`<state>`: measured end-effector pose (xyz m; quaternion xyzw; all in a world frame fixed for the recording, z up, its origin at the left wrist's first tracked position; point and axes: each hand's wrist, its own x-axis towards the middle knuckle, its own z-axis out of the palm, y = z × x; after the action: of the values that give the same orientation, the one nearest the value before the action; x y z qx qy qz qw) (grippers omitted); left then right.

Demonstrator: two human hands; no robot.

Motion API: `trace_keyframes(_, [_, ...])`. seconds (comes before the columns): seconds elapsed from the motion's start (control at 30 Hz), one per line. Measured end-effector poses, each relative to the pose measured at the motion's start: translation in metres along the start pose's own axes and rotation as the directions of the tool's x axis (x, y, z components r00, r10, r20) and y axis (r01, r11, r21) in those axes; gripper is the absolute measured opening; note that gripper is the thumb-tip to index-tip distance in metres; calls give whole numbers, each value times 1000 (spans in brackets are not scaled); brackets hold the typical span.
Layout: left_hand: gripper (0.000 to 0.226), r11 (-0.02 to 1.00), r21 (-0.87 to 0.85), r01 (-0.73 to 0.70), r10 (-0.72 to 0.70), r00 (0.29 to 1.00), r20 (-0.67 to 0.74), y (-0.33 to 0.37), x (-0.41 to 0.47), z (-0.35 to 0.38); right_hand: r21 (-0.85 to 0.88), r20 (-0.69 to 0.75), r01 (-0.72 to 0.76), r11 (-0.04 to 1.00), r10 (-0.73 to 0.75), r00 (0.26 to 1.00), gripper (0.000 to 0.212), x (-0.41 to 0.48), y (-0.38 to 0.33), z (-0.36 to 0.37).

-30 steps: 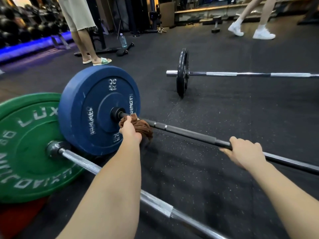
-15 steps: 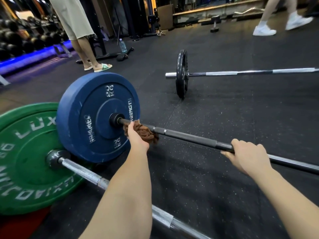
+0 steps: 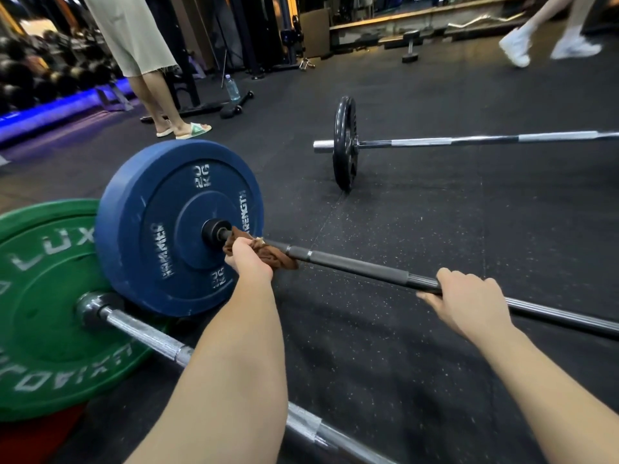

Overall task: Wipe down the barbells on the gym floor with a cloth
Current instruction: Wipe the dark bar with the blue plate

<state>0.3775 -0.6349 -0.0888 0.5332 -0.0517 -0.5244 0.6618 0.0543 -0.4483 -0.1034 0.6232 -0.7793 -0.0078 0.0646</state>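
Just off centre on my feed, toward eight o'clock, the brown cloth (image 3: 268, 254) is bunched around the black bar (image 3: 361, 267), beside the collar of the blue plate (image 3: 160, 222). I see the left hand (image 3: 249, 262) gripping the cloth, fingers curled over it and the bar together. Out at four o'clock the right hand (image 3: 469, 301) is wrapped over the same bar where the knurled stretch gives way to smooth metal. This bar runs from the blue plate down to the right edge, raised off the floor (image 3: 435, 212).

At eight o'clock, nearer the camera, a green plate (image 3: 43, 313) sits on a chrome bar (image 3: 147, 336), which passes under the left forearm; the blue plate's lower edge is just beside it. At two o'clock, well apart, a third barbell (image 3: 469, 141) with one thin black plate (image 3: 345, 144) lies on the floor.

Toward eleven o'clock a person in sandals (image 3: 140, 45) stands near a water bottle (image 3: 232, 87). At one o'clock I make out blurred white shoes (image 3: 516, 46) in mid-step.
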Motion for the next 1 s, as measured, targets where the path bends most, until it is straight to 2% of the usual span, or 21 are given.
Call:
trace_keyframes(0.07, [69,1000,-5,-5,5,1000,-19,-1,-4,-2,-4,0,-10,1000,10,1000,45,-1,-1,0])
trace_keyframes(0.23, [52,994,-56,93,-88,993,75,-35,-34,-5,-3,4,-13,1000,13,1000,44,-1,0,0])
trace_keyframes(0.33, [72,983,-101,153,-141,984,109,-56,-42,-2,8,28,-9,1000,9,1000,44,-1,0,-3])
trace_keyframes(0.47, [56,991,-98,93,-90,995,30,-50,-43,7,23,57,-8,1000,6,998,44,0,0,-3])
trace_keyframes(0.6, [56,998,-55,14,-14,1000,14,-25,-34,1,24,55,-13,1000,12,998,44,4,-2,-6])
trace_keyframes(0.77, [54,996,27,85,-87,992,89,-41,-38,-10,13,52,-22,1000,21,998,45,5,-1,-1])
trace_keyframes(0.87, [50,994,57,95,-100,990,98,-68,-72,1,5,65,-25,1000,25,998,45,7,0,1])
trace_keyframes(1.0, [60,990,-2,139,-139,987,78,-91,-109,11,31,77,-32,999,30,997,46,10,1,1])
